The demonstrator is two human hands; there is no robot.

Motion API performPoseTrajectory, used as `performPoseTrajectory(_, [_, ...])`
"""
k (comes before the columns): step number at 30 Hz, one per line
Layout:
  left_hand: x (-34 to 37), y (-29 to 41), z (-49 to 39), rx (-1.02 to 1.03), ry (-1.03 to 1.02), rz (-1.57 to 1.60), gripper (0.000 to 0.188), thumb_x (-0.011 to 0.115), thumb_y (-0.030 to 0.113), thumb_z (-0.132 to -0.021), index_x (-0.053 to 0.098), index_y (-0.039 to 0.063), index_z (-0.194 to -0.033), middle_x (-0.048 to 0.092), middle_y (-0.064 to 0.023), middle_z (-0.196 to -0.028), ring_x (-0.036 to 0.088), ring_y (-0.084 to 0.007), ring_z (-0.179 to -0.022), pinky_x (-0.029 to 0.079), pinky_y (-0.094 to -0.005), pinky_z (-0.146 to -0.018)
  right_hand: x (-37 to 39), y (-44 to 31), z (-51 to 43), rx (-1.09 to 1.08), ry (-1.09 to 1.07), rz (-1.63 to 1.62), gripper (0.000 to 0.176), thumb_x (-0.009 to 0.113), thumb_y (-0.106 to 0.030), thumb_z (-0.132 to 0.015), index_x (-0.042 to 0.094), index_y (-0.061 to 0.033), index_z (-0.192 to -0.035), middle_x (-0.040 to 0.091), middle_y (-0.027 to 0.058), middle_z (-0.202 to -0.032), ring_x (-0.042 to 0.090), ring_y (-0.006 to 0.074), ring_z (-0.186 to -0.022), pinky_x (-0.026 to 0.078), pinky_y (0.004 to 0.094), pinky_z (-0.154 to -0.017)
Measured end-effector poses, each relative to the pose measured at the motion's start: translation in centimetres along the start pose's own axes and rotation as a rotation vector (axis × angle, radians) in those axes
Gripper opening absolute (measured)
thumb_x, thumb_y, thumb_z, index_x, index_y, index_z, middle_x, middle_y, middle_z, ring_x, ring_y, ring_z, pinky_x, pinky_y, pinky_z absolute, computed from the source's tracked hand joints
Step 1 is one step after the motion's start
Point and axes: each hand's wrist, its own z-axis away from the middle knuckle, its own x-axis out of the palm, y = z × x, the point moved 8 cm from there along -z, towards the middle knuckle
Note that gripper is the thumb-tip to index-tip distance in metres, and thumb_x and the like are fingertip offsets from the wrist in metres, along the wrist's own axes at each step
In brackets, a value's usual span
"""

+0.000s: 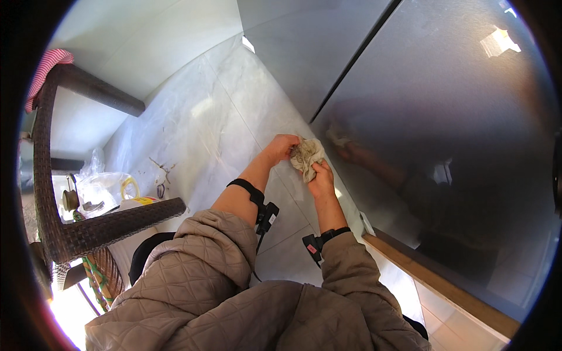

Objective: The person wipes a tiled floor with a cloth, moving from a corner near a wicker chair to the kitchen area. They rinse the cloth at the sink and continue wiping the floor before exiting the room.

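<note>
A crumpled, off-white cloth (307,158) with dark soiled patches is held between both hands, above the grey marbled tile floor (237,127). My left hand (283,148) grips its upper left edge with the fingers curled in. My right hand (322,175) pinches the cloth from the lower right, thumb on top. Close to the right of the hands stands a dark, glossy panel (421,145) that looks like an appliance front, with the hands and cloth reflected in it.
A woven dark wicker frame (123,226) stands on the left, with a striped red cloth (50,66) over its corner. Clear plastic bags (103,188) and twigs (161,169) lie beyond. A wooden strip (439,283) runs along the lower right.
</note>
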Motion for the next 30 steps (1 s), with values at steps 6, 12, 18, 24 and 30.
performPoseTrajectory(6, [2.6,0.6,0.9,-0.1,-0.124,-0.054,0.046,0.07,0.036,-0.083,0.065,-0.001,-0.11,0.066,-0.0097,-0.094,0.064,-0.0211,-0.08,0.054,-0.0317,-0.072,-2.2,-0.7,-2.0,-0.342,0.229,0.201,0.036,0.051,0.006,-0.088,0.058,-0.0009,-0.123,0.063,0.0085,-0.115,0.061,0.0203,-0.101,0.05,0.0319,-0.086])
performPoseTrajectory(12, [3.5,-0.6,0.4,-0.032,-0.037,-0.38,0.038,0.083,0.022,-0.073,0.066,-0.001,-0.099,0.067,-0.0082,-0.089,0.067,-0.0224,-0.074,0.056,-0.0321,-0.061,-1.7,-1.1,-1.0,-0.418,0.313,0.59,0.038,0.058,0.003,-0.087,0.057,0.0019,-0.125,0.063,0.008,-0.112,0.06,0.0147,-0.096,0.049,0.0276,-0.084])
performPoseTrajectory(18, [1.1,1.3,0.4,0.161,0.291,-0.764,0.032,0.08,0.015,-0.072,0.064,-0.001,-0.095,0.068,-0.0119,-0.085,0.068,-0.0228,-0.076,0.054,-0.0382,-0.063,-3.1,-1.6,2.6,-0.462,0.33,0.745,0.038,0.062,-0.005,-0.084,0.059,0.0002,-0.122,0.058,0.0122,-0.12,0.058,0.0216,-0.105,0.048,0.0327,-0.087])
performPoseTrajectory(24, [2.8,4.9,3.7,0.784,0.641,-1.174,0.034,0.068,0.007,-0.073,0.063,0.008,-0.106,0.058,-0.0144,-0.121,0.057,-0.034,-0.106,0.05,-0.0406,-0.086,-4.2,-2.4,5.6,-0.723,0.288,1.378,0.036,0.061,-0.008,-0.083,0.059,0.0007,-0.118,0.049,0.0191,-0.13,0.05,0.0347,-0.117,0.041,0.0411,-0.098])
performPoseTrajectory(30, [8.5,-2.2,3.4,0.895,0.188,-1.281,0.042,0.066,0.01,-0.076,0.061,0.008,-0.117,0.05,-0.0152,-0.134,0.047,-0.0331,-0.125,0.039,-0.043,-0.103,-5.2,-1.3,7.4,-0.84,0.229,1.66,0.039,0.061,-0.011,-0.082,0.057,-0.0009,-0.119,0.046,0.02,-0.133,0.043,0.0379,-0.124,0.032,0.0477,-0.104])
